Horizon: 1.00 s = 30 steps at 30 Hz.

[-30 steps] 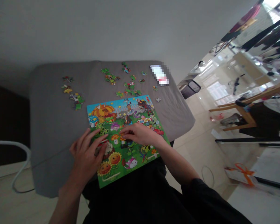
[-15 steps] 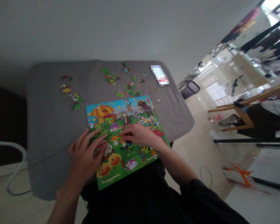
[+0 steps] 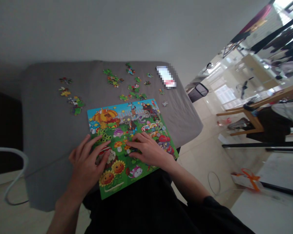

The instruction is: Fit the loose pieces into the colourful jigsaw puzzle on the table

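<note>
A colourful jigsaw puzzle (image 3: 134,122) with cartoon plants and a pumpkin house lies at the near edge of a grey cloth-covered surface, tilted slightly. My left hand (image 3: 86,162) rests over its left side, fingers spread, fingertips on the picture. Near the puzzle's middle, my right hand (image 3: 150,151) lies low with its fingers apart, touching the picture by the small orange mushrooms. What is under the right palm is hidden. Loose puzzle pieces (image 3: 114,80) sit behind the puzzle, with more pieces (image 3: 76,105) to the left and a pale piece (image 3: 165,103) to the right.
The grey surface (image 3: 46,130) meets a wall at the back. A blurred-out phone (image 3: 166,77) lies at its back right. On the left is a white curved tube (image 3: 19,152). Beyond the right edge stand a wooden chair (image 3: 254,120) and a box with an orange ribbon (image 3: 250,178).
My right hand has moved slightly down, and its fingers have gone from a pinch to spread on the puzzle. My left hand stays in place. The view has shifted a little.
</note>
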### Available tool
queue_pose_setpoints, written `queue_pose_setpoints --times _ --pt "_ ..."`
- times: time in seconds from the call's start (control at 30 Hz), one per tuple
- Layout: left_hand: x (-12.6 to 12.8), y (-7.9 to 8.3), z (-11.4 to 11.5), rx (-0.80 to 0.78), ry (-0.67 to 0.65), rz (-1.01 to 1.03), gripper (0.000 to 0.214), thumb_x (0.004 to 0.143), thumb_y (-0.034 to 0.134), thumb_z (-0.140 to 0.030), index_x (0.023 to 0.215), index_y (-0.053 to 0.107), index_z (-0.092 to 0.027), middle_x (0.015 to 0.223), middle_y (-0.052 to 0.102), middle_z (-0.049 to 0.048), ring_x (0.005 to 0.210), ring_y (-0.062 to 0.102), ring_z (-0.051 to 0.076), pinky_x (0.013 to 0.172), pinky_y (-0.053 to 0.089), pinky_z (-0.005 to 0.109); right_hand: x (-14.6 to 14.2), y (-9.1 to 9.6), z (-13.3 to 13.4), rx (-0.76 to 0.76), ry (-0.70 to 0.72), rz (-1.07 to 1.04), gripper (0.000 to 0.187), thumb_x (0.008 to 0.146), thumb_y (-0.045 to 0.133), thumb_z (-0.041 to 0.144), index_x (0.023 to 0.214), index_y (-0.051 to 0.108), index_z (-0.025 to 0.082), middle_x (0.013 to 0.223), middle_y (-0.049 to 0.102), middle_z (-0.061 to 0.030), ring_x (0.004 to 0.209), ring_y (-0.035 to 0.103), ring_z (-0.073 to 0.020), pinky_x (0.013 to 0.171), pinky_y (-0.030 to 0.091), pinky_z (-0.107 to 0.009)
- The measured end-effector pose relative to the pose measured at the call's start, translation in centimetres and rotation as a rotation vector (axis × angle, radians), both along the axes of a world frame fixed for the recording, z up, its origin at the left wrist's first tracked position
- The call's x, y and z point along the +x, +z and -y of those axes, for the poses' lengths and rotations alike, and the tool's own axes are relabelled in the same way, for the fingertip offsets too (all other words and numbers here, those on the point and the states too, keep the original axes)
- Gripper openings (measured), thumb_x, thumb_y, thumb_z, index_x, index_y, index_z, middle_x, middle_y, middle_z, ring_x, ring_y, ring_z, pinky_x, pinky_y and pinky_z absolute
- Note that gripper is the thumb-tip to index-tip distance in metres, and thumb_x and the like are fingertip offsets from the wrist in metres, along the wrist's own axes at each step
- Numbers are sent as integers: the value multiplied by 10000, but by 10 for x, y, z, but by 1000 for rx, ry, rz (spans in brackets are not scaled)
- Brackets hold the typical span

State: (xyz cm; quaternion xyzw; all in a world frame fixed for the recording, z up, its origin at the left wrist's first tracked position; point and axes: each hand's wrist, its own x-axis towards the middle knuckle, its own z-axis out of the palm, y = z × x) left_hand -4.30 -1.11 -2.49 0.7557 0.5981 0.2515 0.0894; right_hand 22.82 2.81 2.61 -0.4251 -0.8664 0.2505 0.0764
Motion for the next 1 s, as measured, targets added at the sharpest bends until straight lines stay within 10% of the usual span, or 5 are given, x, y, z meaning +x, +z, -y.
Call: queue_pose_setpoints --times 0.3,0.57,1.0 --pt "4 3 1 7 20 14 298 1136 556 -366 1280 802 -276 1449 745 147 1531 539 452 1206 389 706 -4 -3 -1 -59 -57 -155 247 1008 824 264 1221 744 168 1198 749 -109 1168 666 -265 1076 557 -439" --pt "2 1 0 -9 23 32 277 1123 572 -353 1286 794 -324 1461 744 116 1538 541 418 1238 371 691 31 -9 -3 -324 -390 -665 115 997 759 321 1048 745 219 945 790 -14 806 718 -156 753 569 -283" --pt "4 1 -1 -7 41 26 317 1152 496 -412 1295 754 -297 1460 733 132 1530 548 406 1244 359 674 90 -10 -1 -148 -681 -741 238 952 771 418 1077 858 235 950 772 -41 844 715 -187 768 571 -313"
